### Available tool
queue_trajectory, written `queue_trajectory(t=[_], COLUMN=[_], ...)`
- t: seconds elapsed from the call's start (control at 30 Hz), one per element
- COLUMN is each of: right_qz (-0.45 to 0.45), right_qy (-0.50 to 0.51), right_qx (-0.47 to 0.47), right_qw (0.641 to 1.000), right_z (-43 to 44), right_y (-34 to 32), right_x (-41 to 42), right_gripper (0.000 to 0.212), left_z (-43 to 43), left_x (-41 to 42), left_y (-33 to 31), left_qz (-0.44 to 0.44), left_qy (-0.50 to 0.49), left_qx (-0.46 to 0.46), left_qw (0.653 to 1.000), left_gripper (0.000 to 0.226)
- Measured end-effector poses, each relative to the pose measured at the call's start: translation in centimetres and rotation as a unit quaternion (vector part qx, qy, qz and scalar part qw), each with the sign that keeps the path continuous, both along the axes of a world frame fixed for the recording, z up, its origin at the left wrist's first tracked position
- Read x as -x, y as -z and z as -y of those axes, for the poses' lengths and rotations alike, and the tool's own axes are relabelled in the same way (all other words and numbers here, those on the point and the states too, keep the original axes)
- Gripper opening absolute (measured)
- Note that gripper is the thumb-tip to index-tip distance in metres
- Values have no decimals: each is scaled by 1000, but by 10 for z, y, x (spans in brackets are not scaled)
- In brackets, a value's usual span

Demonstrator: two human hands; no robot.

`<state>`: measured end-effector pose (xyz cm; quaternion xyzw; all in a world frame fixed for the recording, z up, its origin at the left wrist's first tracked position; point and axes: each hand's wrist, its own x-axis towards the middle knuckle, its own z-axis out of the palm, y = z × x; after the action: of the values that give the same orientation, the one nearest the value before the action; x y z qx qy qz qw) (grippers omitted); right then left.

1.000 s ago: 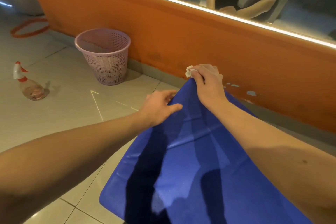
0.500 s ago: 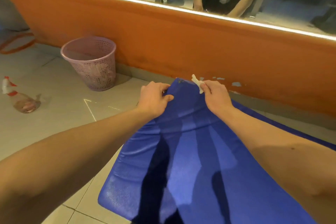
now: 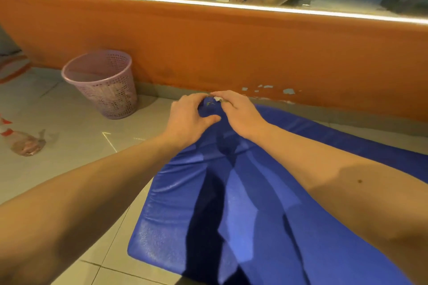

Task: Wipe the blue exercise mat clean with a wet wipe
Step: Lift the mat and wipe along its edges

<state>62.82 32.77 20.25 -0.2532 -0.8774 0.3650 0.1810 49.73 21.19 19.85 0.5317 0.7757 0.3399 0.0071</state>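
Observation:
The blue exercise mat (image 3: 266,203) lies on the tiled floor, its far corner by the orange wall. My left hand (image 3: 187,118) grips that far corner, thumb on top of the mat and fingers curled over its edge. My right hand (image 3: 238,111) lies just to the right on the same corner and holds a small white wet wipe (image 3: 217,99) against the mat; only a scrap of the wipe shows between the fingertips. A few dark specks sit on the mat between the two hands.
A pink mesh waste basket (image 3: 102,83) stands on the floor to the left by the wall. A spray bottle (image 3: 23,143) with a red-and-white head lies further left. The orange wall (image 3: 231,53) with a mirror above runs right behind the mat.
The lifted mat corner has come down toward the floor. Both hands moved closer together on that corner, and the wipe is now mostly hidden under my right fingers.

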Motion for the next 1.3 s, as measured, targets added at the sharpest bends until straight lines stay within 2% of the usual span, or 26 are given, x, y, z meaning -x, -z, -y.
queue_trajectory(t=[0.2, 0.27, 0.37, 0.47, 0.7, 0.83, 0.93, 1.03, 1.13, 1.2, 1.3], right_qz=[40, 62, 87, 108, 28, 39, 59, 118, 132, 134, 138], right_qy=[-36, -14, 54, 81, -54, -74, -30, 51, 55, 50, 62], right_qx=[-96, -125, -115, -115, -102, -153, -174, -213, -228, -232, -221], right_qw=[994, 990, 988, 984, 993, 985, 982, 969, 963, 962, 963], right_z=[-4, -13, -32, -34, 17, 7, -19, -39, -29, -22, -20], right_y=[10, 23, 36, 31, 7, 16, 32, 40, 27, 24, 25], right_x=[-30, -47, -73, -73, -56, -82, -108, -113, -109, -111, -112], right_gripper=[49, 57, 65, 62, 44, 40, 44, 55, 61, 58, 56], left_z=[8, 15, 26, 35, 57, 70, 79, 79, 80, 80, 67], left_x=[-19, -25, -35, -43, -50, -50, -52, -59, -61, -61, -68], left_y=[-4, -5, -5, -9, -19, -20, -17, -17, -22, -28, -36], left_qz=[-27, -29, -33, -30, -97, -97, -95, -89, -87, -120, -236], left_qy=[-18, -20, -21, -19, -15, -28, -40, -50, -80, -91, -91], left_qx=[8, 14, 15, 7, 18, 39, 47, 55, 60, 88, 139], left_qw=[999, 999, 999, 999, 995, 994, 994, 993, 991, 985, 958], left_gripper=[21, 24, 28, 27, 28, 26, 26, 25, 23, 20, 29])
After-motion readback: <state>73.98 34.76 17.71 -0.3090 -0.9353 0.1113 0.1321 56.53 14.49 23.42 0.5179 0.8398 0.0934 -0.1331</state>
